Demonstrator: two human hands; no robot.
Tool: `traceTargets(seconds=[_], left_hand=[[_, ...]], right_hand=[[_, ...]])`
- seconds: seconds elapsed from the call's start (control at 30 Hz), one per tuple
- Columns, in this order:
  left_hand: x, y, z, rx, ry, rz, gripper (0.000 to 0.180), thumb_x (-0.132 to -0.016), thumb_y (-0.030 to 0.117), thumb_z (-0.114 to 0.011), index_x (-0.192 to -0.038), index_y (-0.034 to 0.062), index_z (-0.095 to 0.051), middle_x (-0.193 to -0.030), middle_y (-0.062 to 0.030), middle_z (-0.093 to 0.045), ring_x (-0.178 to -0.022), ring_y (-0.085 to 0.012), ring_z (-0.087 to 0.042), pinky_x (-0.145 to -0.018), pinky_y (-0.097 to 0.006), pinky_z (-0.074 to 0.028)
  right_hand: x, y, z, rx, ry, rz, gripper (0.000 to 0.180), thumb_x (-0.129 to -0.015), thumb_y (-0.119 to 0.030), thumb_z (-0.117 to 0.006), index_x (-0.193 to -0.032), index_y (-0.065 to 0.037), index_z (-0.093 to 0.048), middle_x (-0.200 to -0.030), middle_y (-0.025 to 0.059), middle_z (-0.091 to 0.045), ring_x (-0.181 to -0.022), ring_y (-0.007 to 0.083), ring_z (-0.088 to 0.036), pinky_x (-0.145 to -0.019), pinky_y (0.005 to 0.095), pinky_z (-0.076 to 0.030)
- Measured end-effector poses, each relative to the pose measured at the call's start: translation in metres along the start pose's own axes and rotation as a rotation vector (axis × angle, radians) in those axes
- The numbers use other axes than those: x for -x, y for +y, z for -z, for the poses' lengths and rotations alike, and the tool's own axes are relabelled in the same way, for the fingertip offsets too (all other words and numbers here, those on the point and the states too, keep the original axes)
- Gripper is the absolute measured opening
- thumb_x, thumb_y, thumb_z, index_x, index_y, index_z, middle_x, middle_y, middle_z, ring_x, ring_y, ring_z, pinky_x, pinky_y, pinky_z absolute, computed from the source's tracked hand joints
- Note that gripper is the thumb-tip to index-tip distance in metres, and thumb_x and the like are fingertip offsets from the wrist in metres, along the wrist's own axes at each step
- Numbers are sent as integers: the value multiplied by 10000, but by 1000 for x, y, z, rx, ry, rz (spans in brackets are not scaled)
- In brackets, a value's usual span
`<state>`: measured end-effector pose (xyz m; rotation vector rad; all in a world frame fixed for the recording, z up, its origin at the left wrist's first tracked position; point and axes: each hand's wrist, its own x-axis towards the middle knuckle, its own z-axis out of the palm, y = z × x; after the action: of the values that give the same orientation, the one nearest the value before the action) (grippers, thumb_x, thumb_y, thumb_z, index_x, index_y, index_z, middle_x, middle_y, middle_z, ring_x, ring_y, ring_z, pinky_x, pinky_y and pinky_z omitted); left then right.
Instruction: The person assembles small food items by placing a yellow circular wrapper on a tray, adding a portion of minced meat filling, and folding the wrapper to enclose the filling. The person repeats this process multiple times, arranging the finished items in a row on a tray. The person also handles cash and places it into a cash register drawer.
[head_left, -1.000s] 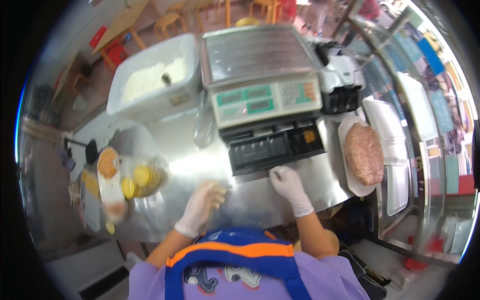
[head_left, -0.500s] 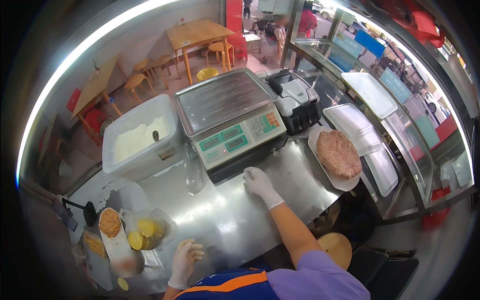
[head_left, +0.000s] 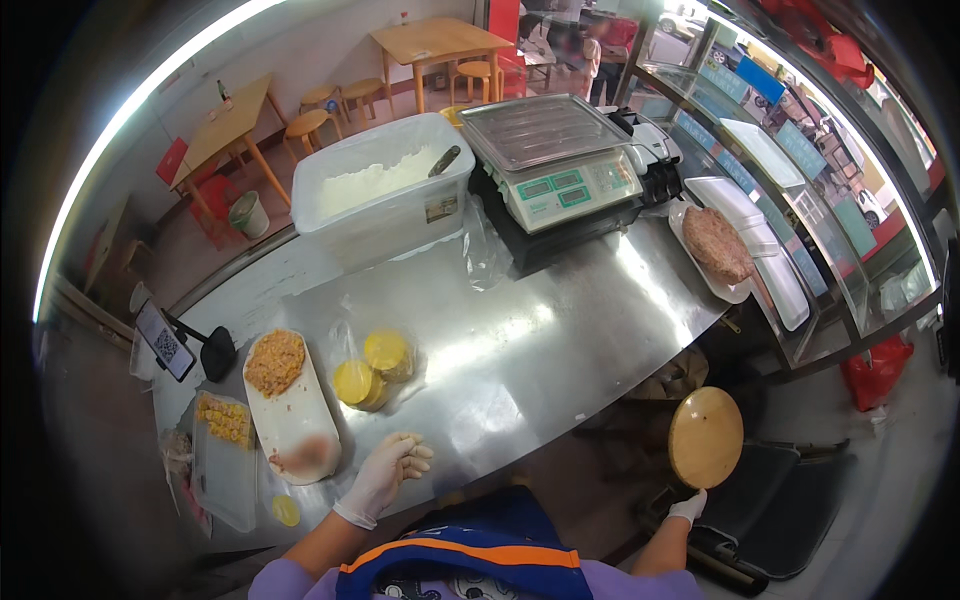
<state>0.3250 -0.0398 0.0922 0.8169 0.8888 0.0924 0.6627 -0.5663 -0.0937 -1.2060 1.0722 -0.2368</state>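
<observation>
My left hand [head_left: 388, 474], in a thin white glove, hovers at the counter's near edge, fingers loosely bent and apart, holding nothing. Beside it are yellow round stacks [head_left: 366, 378] in clear plastic and a long white tray [head_left: 310, 418] with an orange crumbly mound [head_left: 274, 362] and a smear of pink mince. At the lower right, my gloved right hand [head_left: 688, 506] reaches the near rim of a round wooden stool [head_left: 706, 438]; its fingers seem closed on that rim, though they are partly hidden. A small yellow disc [head_left: 286, 510] lies near the counter's front.
At the back stand a tub [head_left: 385, 215] of white powder and a scale [head_left: 565, 190]. Minced meat [head_left: 717, 245] sits on a tray at the right, by the glass case. A phone [head_left: 165, 340] on a stand and a corn container [head_left: 224, 470] are at left; a black chair [head_left: 800, 510] is lower right.
My right hand has left the counter by the scale and dropped to the stool at the lower right. My left hand stays near the counter's front edge. The view has shifted left and down.
</observation>
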Motion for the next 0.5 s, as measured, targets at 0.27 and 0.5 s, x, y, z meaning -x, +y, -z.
traceTargets(seconds=[0.27, 0.5], left_hand=[[55, -26, 26, -58, 153, -51, 272, -955, 212, -483, -1154, 27, -495, -981, -110, -630, -772, -148, -620, -678, -252, -489], [112, -21, 42, 31, 121, -134, 198, -963, 168, -456, -1100, 38, -516, -981, -114, -634, -782, -165, -634, -686, -262, -508]], right_hand=[[-48, 56, -82, -563, 118, 10, 785, -819, -265, -636, -1469, -325, -199, -1477, 113, -271, -1321, 384, -310, -1000, 593, -366], [9, 57, -43, -442, 298, -12, 859, -767, -57, -632, -1457, -287, -175, -1400, 176, -305, -1194, 414, -442, -826, 586, -493]])
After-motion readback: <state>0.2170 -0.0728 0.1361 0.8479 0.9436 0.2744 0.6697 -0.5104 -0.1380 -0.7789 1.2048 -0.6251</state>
